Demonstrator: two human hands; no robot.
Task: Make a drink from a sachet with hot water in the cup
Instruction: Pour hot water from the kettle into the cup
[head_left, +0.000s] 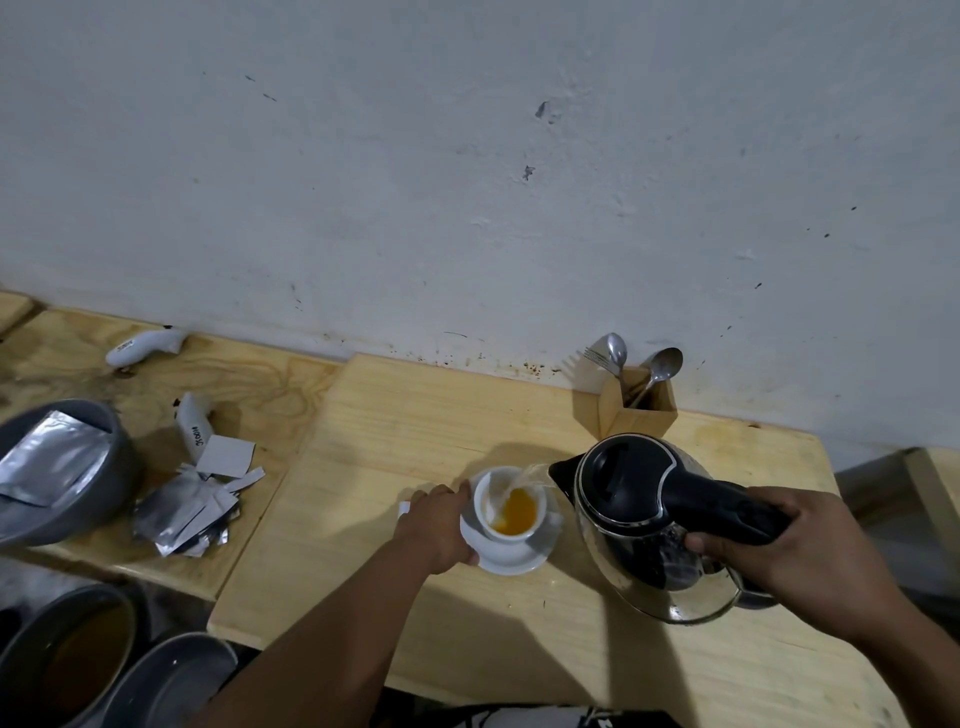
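Note:
A white cup (500, 525) stands on a white saucer (524, 558) in the middle of the light wooden table (415, 415). Orange liquid fills its bottom. My left hand (440, 525) grips the saucer's left rim. My right hand (810, 556) holds the black handle of a steel kettle (639, 514), tilted to the left. A stream of water runs from the spout into the cup. A small white scrap, perhaps a sachet piece, peeks out behind my left hand.
A wooden holder (641, 410) with spoons and a fork stands by the wall behind the kettle. Several empty silver sachets (182, 514) lie in a pile at left. A grey bowl (62, 467) holds more sachets. Two white tools (143, 345) lie farther left. Grey buckets (72, 654) sit below.

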